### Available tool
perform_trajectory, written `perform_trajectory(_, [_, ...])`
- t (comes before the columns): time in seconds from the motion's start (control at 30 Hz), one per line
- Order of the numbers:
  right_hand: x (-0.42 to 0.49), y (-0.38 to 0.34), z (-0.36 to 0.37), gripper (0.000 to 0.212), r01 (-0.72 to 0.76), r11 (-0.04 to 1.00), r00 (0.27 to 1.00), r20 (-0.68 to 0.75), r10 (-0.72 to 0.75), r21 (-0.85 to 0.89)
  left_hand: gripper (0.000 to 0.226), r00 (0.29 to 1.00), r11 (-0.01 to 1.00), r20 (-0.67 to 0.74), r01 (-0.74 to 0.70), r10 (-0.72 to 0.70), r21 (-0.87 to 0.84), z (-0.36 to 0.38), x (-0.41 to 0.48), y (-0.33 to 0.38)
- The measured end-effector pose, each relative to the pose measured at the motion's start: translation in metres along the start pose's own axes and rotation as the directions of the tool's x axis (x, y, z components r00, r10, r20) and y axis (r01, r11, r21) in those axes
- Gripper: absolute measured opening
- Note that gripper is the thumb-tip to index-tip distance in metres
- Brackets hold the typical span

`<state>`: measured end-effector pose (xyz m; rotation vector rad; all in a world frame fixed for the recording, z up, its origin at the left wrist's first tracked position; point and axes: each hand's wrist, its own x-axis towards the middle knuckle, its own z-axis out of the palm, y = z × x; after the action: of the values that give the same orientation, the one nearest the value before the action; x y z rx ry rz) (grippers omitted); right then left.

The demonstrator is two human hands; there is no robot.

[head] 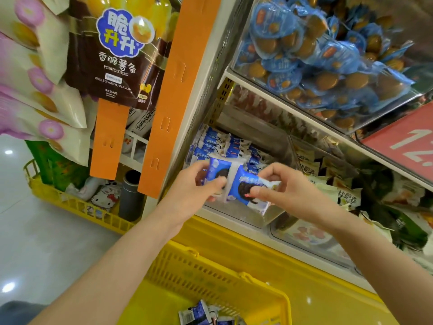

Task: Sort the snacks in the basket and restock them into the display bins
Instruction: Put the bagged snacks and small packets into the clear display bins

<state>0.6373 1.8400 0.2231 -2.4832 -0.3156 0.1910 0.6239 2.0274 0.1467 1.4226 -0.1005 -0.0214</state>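
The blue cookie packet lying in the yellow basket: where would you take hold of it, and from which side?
Probably pinch its upturned crimped end, coming from straight above. The blue cookie packet lies low inside the yellow basket, whose mesh walls block a sideways approach; the flat seal offers fingers a thin edge.

One camera sits on the person's head. It looks forward and down, very near the left hand [196, 181], right hand [281, 185] and cookie bin [234, 215], with the yellow basket [210, 262] below.
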Motion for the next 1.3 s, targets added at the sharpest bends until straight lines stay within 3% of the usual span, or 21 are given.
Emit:
perform_trajectory(0.13, [0.023, 0.013, -0.025, 0.022, 0.027, 0.994, 0.972, -0.231, -0.051, -0.105, 0.022, 0.991, 0.999, -0.133, 0.001, -0.006, -0.037, -0.009, 0.005, -0.001])
perform_trajectory(0.23, [0.053, 0.032, -0.027, 0.028, -0.073, 0.962, 0.954, -0.299, -0.009, -0.262, 0.022, 0.990, 0.998, -0.140, -0.033, 0.025, -0.049, -0.005, 0.006, 0.001])
perform_trajectory(0.37, [0.086, 0.063, -0.014, 0.035, -0.105, 0.879, 0.979, -0.205, 0.008, -0.466, 0.019, 0.992, 0.994, -0.125, -0.040, 0.027, -0.106, -0.001, 0.006, 0.003])
perform_trajectory(0.57, [0.114, 0.096, 0.004, 0.037, -0.172, 0.753, 0.983, -0.068, 0.168, -0.635, 0.010, 0.994, 0.992, -0.114, -0.017, 0.003, -0.123, -0.006, 0.008, 0.003])
perform_trajectory(0.73, [0.127, 0.098, 0.010, 0.039, -0.225, 0.728, 0.969, -0.068, 0.238, -0.648, 0.018, 0.990, 0.986, -0.136, 0.022, -0.045, -0.166, -0.007, 0.013, 0.003])
perform_trajectory(0.9, [0.118, 0.081, 0.010, 0.047, -0.224, 0.630, 0.970, -0.108, 0.218, -0.744, 0.029, 0.982, 0.972, -0.132, 0.101, -0.131, -0.212, -0.002, 0.013, 0.001])
perform_trajectory(0.97, [0.107, 0.068, 0.010, 0.043, -0.172, 0.795, 0.984, -0.145, 0.107, -0.582, 0.027, 0.980, 0.970, -0.117, 0.134, -0.160, -0.204, 0.000, 0.012, 0.001])
perform_trajectory(1.03, [0.091, 0.046, 0.012, 0.028, -0.065, 0.973, 0.976, -0.215, 0.016, -0.219, 0.029, 0.981, 0.969, -0.095, 0.149, -0.170, -0.195, 0.002, 0.011, 0.000])
perform_trajectory(1.07, [0.080, 0.032, 0.015, 0.022, -0.017, 1.000, 0.976, -0.216, 0.012, -0.021, 0.029, 0.983, 0.971, -0.086, 0.146, -0.164, -0.189, 0.003, 0.009, 0.001])
perform_trajectory(1.1, [0.068, 0.020, 0.019, 0.019, 0.017, 0.989, 0.983, -0.182, 0.010, 0.146, 0.029, 0.986, 0.975, -0.078, 0.132, -0.148, -0.178, 0.003, 0.007, 0.001])
perform_trajectory(1.17, [0.045, 0.002, 0.026, 0.021, 0.072, 0.945, 0.994, -0.103, -0.041, 0.318, 0.026, 0.993, 0.988, -0.057, 0.094, -0.101, -0.119, 0.005, 0.004, 0.002])
perform_trajectory(1.23, [0.026, -0.008, 0.029, 0.018, 0.120, 0.924, 0.992, -0.074, -0.099, 0.363, 0.026, 0.996, 0.994, -0.040, 0.077, -0.080, -0.073, 0.008, 0.000, 0.002])
perform_trajectory(1.3, [0.014, -0.008, 0.030, 0.024, 0.085, 0.917, 0.995, -0.079, -0.058, 0.389, 0.029, 0.994, 0.989, -0.030, 0.106, -0.109, -0.100, 0.012, -0.002, 0.001])
